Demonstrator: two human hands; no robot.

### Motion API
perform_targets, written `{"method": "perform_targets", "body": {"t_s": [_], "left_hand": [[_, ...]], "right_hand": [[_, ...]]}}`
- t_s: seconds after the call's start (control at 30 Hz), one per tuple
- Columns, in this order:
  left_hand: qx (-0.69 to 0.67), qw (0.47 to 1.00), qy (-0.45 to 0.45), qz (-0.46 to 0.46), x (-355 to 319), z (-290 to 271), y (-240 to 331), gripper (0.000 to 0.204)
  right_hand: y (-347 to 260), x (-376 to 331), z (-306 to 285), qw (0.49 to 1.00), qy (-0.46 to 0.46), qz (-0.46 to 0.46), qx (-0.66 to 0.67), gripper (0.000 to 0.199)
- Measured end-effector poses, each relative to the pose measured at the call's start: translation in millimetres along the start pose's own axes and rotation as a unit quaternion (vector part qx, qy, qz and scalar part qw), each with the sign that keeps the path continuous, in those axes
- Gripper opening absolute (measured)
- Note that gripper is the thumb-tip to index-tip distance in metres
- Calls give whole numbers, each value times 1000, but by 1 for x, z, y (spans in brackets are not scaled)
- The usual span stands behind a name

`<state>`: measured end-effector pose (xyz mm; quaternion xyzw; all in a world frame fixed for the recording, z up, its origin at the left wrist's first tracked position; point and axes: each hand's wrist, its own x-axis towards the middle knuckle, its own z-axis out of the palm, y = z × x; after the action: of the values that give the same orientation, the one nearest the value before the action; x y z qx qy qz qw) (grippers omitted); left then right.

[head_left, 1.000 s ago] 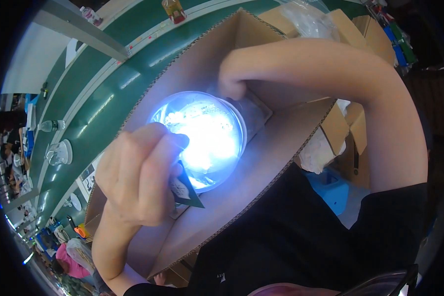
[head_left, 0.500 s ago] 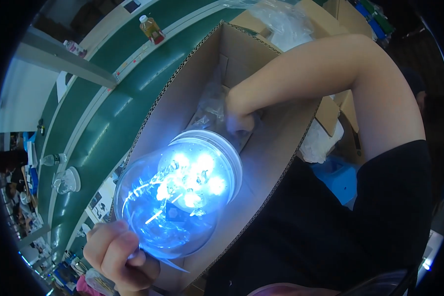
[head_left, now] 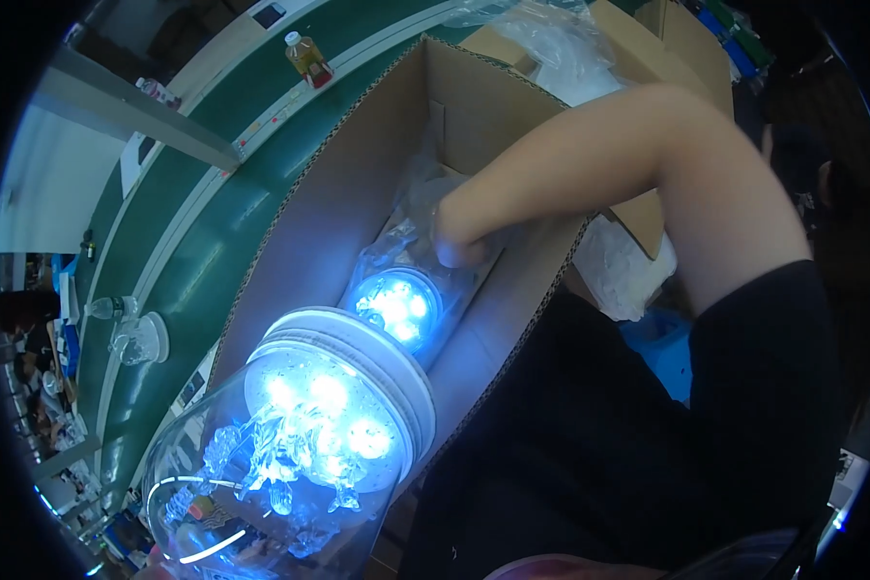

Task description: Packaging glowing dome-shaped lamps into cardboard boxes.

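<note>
Hands were set well apart: the right hand (head_left: 459,240) was lowered into the cardboard carton (head_left: 304,208), its fingers bent down and partly hidden, so its opening and any hold could not be told; of the left hand (head_left: 155,568), only a sliver was shown at the lower edge, beside the dome, and its grip could not be judged. For steady handling, support under the white base ring (head_left: 367,358) as well as on the smooth, probably slippery dome seemed advisable, with knocks against the carton's rim avoided. The clear dome lamp (head_left: 290,445) was tilted between the 2 hands, over the carton's near end, its base turned toward the right hand. Just beside that hand, a 2nd lit disc (head_left: 396,304) was seen amid clear plastic (head_left: 401,232). Farther out, the green tabletop (head_left: 251,213) was seen.
</note>
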<state>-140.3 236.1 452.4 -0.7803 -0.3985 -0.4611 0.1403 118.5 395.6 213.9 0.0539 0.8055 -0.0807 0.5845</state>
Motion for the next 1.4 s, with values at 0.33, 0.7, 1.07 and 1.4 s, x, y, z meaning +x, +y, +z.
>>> {"method": "perform_targets", "body": {"t_s": [0.33,0.7,1.07,1.4], "left_hand": [[100,985,-16,-138,-26,-69,11,30],[96,991,-17,-91,-2,-70,33,33],[-68,982,-166,-59,48,-7,59,31],[-187,959,-215,-10,54,138,50,27]], "right_hand": [[28,90,86,966,-68,-189,164,53],[66,130,53,919,75,-39,384,59],[34,-59,11,965,129,133,184,44],[-30,-233,59,975,141,170,15,30]]}}
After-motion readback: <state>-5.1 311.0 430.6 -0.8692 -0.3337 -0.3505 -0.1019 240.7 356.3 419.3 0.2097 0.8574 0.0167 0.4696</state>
